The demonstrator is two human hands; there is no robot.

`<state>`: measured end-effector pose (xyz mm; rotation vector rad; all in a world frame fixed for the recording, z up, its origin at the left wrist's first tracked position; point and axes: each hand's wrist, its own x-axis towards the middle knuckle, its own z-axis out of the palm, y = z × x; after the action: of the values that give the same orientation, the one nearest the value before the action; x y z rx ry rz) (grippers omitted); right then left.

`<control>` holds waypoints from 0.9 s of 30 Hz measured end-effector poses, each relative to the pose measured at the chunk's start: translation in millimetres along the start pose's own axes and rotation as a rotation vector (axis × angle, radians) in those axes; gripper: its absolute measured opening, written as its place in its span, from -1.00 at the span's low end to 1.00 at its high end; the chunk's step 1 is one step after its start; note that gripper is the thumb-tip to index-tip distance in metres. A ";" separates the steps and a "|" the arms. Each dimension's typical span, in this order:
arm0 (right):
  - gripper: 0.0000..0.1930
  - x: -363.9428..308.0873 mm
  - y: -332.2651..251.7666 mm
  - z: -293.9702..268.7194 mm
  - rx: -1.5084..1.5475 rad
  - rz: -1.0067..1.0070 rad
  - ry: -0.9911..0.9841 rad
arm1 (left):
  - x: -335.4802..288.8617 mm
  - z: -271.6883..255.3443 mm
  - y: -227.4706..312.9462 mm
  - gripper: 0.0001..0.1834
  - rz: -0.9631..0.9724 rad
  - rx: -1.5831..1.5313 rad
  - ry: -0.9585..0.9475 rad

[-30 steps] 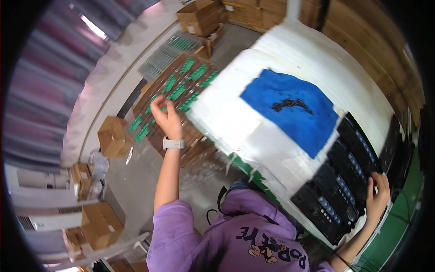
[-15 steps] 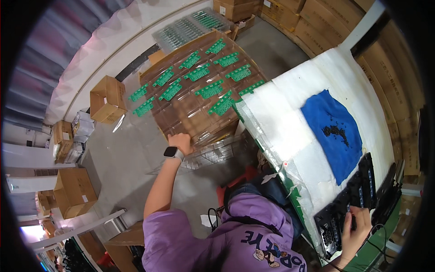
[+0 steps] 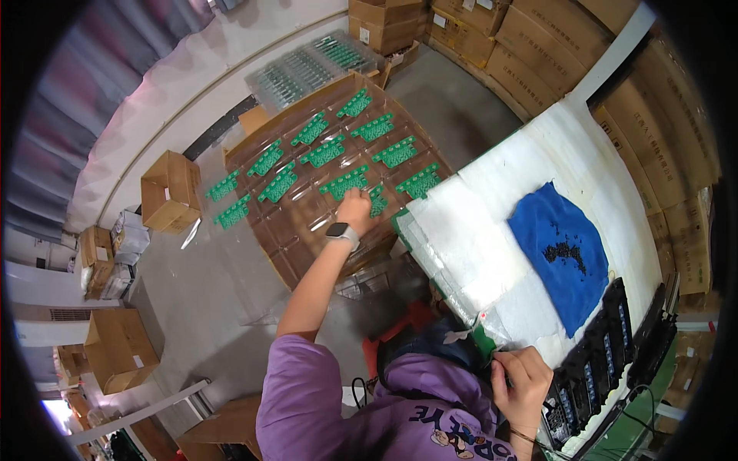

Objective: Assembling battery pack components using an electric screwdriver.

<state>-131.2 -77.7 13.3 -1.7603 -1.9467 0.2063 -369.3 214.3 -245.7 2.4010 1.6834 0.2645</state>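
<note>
My left hand (image 3: 355, 211), with a watch on its wrist, is over the brown sectioned tray (image 3: 300, 219). Its fingers curl onto a green circuit board (image 3: 377, 201), covering part of it; the fingertips are partly hidden. Just beyond them lies another green board (image 3: 346, 181). Close to my body, at the near edge of the white-covered table (image 3: 477, 223), my right hand (image 3: 523, 384) is closed, thumb and forefinger together. Whatever is in it is too small or hidden to tell. Beside it lie black plastic housings (image 3: 600, 369) with bluish strips inside.
A blue cloth (image 3: 550, 261) with a pile of small black parts (image 3: 565, 252) lies on the table. More green boards (image 3: 307, 129) fill the tray. Clear plastic trays (image 3: 304, 69) stand behind it. Cardboard boxes (image 3: 171, 192) sit at left; stacked cartons (image 3: 530, 54) line the far right.
My left hand has moved from the tray's near edge inward onto a circuit board. My right hand has left the black housings and come left to the table's near edge, fingers closed.
</note>
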 end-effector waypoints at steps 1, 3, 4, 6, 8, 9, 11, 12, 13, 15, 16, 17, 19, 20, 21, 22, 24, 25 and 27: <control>-0.85 1.1 2.3 3.4 -0.004 0.003 0.010 | 7.3 -14.1 -2.3 -0.41 0.010 0.001 0.006; -0.89 1.6 3.2 9.7 0.053 0.075 0.037 | 16.4 -32.7 -15.2 -0.41 0.024 -0.049 0.086; -0.89 2.9 3.8 12.3 0.059 0.074 0.043 | 18.9 -35.0 -26.5 -0.39 0.090 -0.046 0.098; -0.89 9.8 1.0 14.5 0.067 0.058 0.018 | 26.3 -39.9 -48.1 -0.39 0.118 -0.144 0.004; -0.87 16.8 7.0 21.8 0.067 -0.044 0.043 | 29.1 -36.9 -71.2 -0.38 0.169 -0.286 0.040; -0.87 19.4 9.0 23.4 0.060 -0.038 0.044 | 33.5 -38.6 -68.7 -0.38 0.176 -0.292 0.037; -0.88 22.6 10.1 27.4 0.070 0.029 0.041 | 42.1 -47.4 -60.9 -0.36 -0.070 -0.248 0.178; -0.88 24.5 7.4 29.2 0.079 0.024 0.039 | 43.3 -47.1 -71.3 -0.35 -0.072 -0.170 0.160; -0.89 26.6 4.8 30.1 0.083 0.043 0.031 | 40.6 -38.8 -82.2 -0.35 -0.085 -0.161 0.162; -0.89 29.5 3.7 31.8 0.082 0.066 0.021 | 40.8 -26.3 -87.1 -0.36 -0.032 -0.078 -0.034; -0.90 30.1 5.1 32.8 0.089 0.058 0.032 | 39.9 -24.0 -84.8 -0.34 -0.010 -0.088 -0.001; -0.90 30.9 6.3 33.3 0.097 0.049 0.043 | 39.2 -21.9 -82.3 -0.34 -0.008 -0.093 -0.003; -0.90 31.4 7.7 34.5 0.094 0.065 0.044 | 40.2 -25.9 -68.5 -0.34 -0.099 -0.009 -0.062; -0.91 31.8 8.4 34.8 0.096 0.074 0.047 | 47.2 -28.2 -60.6 -0.35 -0.103 0.033 -0.074; -0.91 32.1 7.2 35.0 0.104 0.071 0.044 | 51.3 -30.3 -66.3 -0.35 -0.109 0.039 -0.076; -0.91 32.6 5.7 34.0 0.102 0.080 0.033 | 56.9 -33.4 -72.3 -0.37 -0.084 0.011 -0.155; -0.91 33.6 4.8 33.4 0.097 0.093 0.027 | 60.9 -37.4 -77.9 -0.36 -0.038 0.027 -0.205; -0.91 33.3 5.1 33.6 0.097 0.096 0.023 | 65.3 -41.0 -80.4 -0.36 -0.029 0.027 -0.205; -0.91 33.8 5.9 33.5 0.093 0.108 0.024 | 78.0 -50.0 -88.1 -0.34 -0.138 -0.005 -0.023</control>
<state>-142.5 -36.9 -9.3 -1.8001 -1.7981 0.3066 -435.7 320.0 -218.0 2.2623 1.8248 0.2190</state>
